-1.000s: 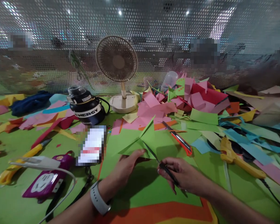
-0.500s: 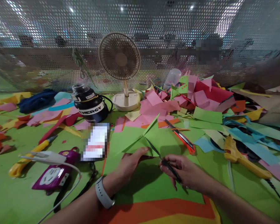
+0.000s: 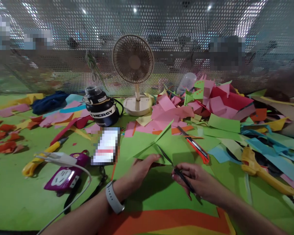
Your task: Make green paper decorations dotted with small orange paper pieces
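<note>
A bright green table (image 3: 22, 205) is carrying everything here, its far edge running along a perforated screen (image 3: 171, 19), and a beige fan (image 3: 133, 60) is standing near the middle of that far edge. A flat green sheet (image 3: 171, 195) is lying in from the middle of the near edge, overlapping an orange sheet (image 3: 186, 218) closer to the person. Above the green sheet, the folded green paper (image 3: 148, 151) is sitting between the hands, its creased flaps standing up. Black scissors (image 3: 183, 180) are reaching into it from the side nearer the right edge of the table, the visible blade crossing the paper just beside the left thumb. In my judgement, doing this cut well is depending on keeping the paper taut near the blades, feeding it into them rather than twisting the scissors, and having the thumb clear of the blade's line. The left hand (image 3: 140, 171) is pinching the paper, its grip pressed close: the thumb is lying on top while the fingers beneath are mostly hiding from view. The right hand (image 3: 194, 178) is holding its grip curled around the scissors' handles; how far apart the handles are standing, I cannot tell, since the fingers are covering them. The left thumb tip is resting near the paper's lower edge.
</note>
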Tool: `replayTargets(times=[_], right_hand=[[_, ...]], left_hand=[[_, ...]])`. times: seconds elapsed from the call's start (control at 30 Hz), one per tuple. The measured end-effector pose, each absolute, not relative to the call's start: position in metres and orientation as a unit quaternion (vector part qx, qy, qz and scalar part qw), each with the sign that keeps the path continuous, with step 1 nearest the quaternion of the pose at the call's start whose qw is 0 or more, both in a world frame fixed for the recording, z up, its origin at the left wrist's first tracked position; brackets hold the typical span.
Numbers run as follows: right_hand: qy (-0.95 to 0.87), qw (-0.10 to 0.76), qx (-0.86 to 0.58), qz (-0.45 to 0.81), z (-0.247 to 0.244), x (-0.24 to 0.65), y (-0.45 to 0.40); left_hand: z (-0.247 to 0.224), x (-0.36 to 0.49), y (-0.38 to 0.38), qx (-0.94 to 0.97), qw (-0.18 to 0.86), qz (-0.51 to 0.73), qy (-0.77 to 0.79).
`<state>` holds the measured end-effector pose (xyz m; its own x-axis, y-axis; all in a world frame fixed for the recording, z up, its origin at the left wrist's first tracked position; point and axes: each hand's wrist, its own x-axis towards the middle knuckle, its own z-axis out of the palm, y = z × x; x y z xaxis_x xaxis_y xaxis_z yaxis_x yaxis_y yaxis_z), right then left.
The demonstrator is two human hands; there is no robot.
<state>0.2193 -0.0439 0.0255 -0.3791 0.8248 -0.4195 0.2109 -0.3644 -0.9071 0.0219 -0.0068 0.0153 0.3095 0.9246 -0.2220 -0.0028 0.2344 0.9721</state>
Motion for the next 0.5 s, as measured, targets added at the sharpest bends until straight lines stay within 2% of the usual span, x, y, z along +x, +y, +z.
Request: replayTargets(times=[0.2, 0.5], right_hand=[[-0.515, 0.232, -0.512, 0.647, 0.022, 0.220, -0.044], [-0.511, 0.240, -0.495, 0.660, 0.022, 0.220, -0.044]], left_hand=[[0.018, 0.023, -0.006, 0.470, 0.631, 0.272, 0.554], [0.005, 0.020, -0.007, 0.486, 0.626, 0.312, 0.524]])
